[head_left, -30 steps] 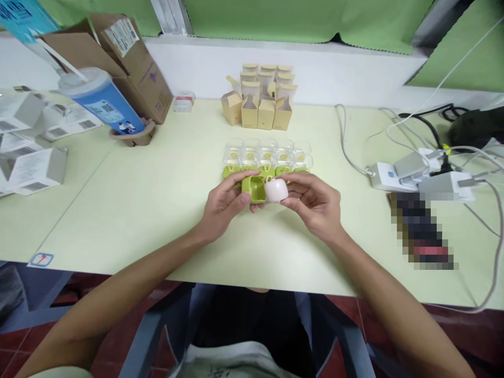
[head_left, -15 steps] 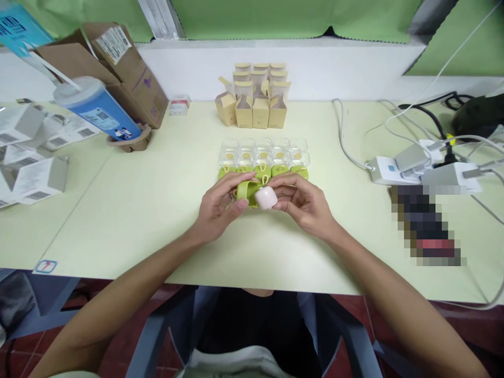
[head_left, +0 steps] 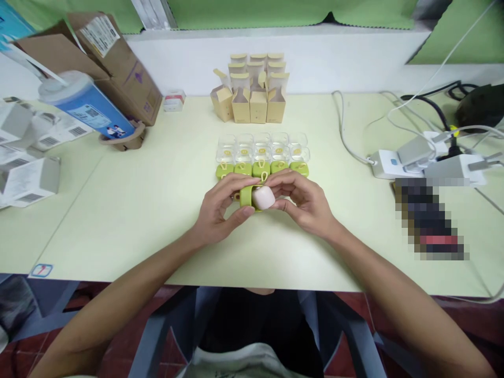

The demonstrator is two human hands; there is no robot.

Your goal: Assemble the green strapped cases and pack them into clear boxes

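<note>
The pale piece (head_left: 263,198) has slid deeper into the green case (head_left: 245,197); my left grip (head_left: 220,209) curls round the case, my right grip (head_left: 303,202) pinches the piece, desk edge (head_left: 271,284) lower centre.

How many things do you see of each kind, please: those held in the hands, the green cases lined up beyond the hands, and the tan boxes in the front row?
Held green case, left hand: 1
Pale rounded piece, right hand: 1
Lined-up green cases: 5 visible
Front-row tan boxes: 4
Total: 11, though the hands may hide more.
</note>
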